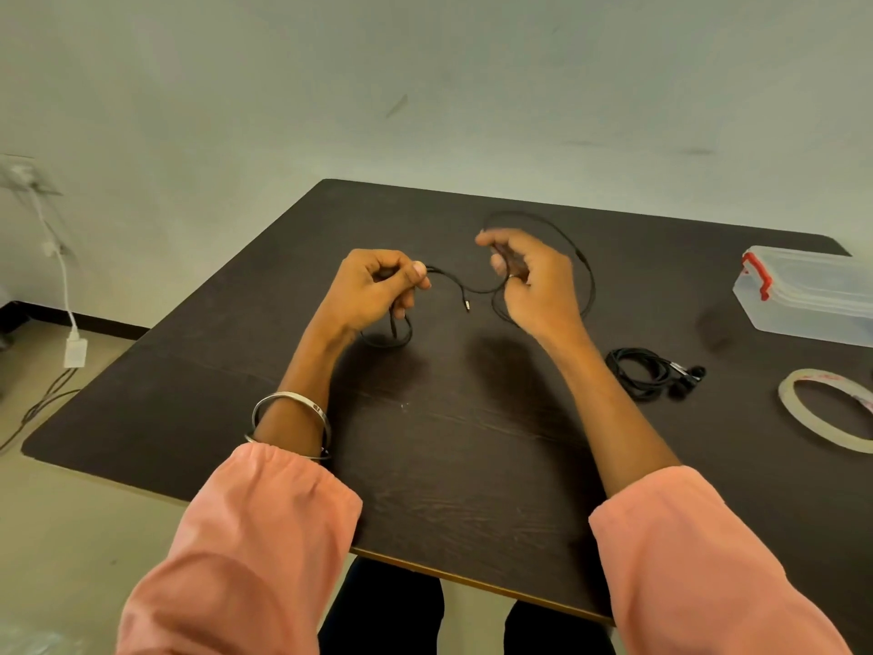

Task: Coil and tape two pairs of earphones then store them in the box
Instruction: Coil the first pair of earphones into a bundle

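Note:
A black earphone cable [585,271] stretches between both hands above the dark table [453,465]. My left hand [373,290] pinches the cable between thumb and fingers, and a small loop hangs below it onto the table. My right hand [529,281] holds the cable in curled fingers, with a wide loop arcing behind it. The jack plug [466,305] dangles between the two hands. A second pair of black earphones [654,373] lies coiled on the table to the right. The tape roll [826,413] lies flat at the right edge. The clear plastic box [808,295] with red latches stands closed at the far right.
A white charger and its cable [74,352] hang from a wall socket at the left, with dark wires on the floor below. The table's front edge runs close to my lap.

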Demonstrator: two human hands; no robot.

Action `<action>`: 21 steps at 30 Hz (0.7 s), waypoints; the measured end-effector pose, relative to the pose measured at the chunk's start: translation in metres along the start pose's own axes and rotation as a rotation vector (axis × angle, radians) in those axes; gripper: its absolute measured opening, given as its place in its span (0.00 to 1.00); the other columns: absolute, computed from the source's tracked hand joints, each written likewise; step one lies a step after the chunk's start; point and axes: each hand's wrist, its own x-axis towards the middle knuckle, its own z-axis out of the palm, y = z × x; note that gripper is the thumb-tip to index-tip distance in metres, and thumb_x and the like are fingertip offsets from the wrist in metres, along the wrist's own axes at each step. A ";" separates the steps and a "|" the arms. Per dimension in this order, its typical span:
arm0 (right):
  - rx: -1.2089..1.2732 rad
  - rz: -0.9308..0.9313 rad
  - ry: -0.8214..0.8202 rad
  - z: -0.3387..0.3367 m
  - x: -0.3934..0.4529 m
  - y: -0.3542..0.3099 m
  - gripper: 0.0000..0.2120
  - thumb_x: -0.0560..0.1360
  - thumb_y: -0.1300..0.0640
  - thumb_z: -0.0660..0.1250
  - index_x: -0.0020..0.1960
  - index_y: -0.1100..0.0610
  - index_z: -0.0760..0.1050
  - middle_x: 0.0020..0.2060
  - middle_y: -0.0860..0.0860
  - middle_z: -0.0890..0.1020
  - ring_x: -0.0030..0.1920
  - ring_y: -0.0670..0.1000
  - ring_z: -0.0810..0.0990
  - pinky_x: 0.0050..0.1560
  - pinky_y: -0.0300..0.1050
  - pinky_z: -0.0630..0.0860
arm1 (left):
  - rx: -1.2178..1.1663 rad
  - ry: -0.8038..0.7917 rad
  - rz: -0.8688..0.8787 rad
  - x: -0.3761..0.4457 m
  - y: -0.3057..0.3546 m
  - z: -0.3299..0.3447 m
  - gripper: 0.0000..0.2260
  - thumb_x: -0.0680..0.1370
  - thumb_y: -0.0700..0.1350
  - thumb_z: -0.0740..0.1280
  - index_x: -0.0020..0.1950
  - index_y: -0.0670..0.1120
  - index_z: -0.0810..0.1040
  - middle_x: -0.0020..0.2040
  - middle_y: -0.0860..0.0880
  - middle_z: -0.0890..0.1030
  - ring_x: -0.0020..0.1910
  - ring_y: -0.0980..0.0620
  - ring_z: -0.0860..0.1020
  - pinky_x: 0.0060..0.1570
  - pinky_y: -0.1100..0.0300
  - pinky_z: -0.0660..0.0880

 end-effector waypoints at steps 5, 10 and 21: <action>-0.433 0.115 0.002 -0.006 -0.001 0.007 0.31 0.69 0.75 0.58 0.67 0.52 0.74 0.51 0.53 0.71 0.56 0.57 0.72 0.60 0.58 0.71 | 0.070 0.083 -0.010 0.001 0.001 0.008 0.11 0.79 0.45 0.67 0.42 0.40 0.83 0.28 0.47 0.77 0.25 0.56 0.74 0.29 0.63 0.74; -0.048 -0.043 -0.071 -0.001 -0.006 -0.008 0.21 0.73 0.62 0.60 0.63 0.51 0.77 0.53 0.42 0.80 0.61 0.47 0.74 0.62 0.58 0.71 | 0.202 0.059 0.025 0.000 0.003 0.019 0.09 0.78 0.47 0.68 0.41 0.45 0.83 0.27 0.50 0.78 0.25 0.60 0.76 0.31 0.68 0.73; 0.125 0.258 0.372 -0.012 -0.007 0.014 0.08 0.78 0.61 0.64 0.47 0.58 0.83 0.35 0.51 0.84 0.38 0.48 0.84 0.48 0.44 0.81 | 0.206 -0.105 -0.049 0.001 0.000 0.012 0.07 0.76 0.48 0.70 0.43 0.46 0.84 0.35 0.48 0.82 0.32 0.59 0.79 0.38 0.66 0.76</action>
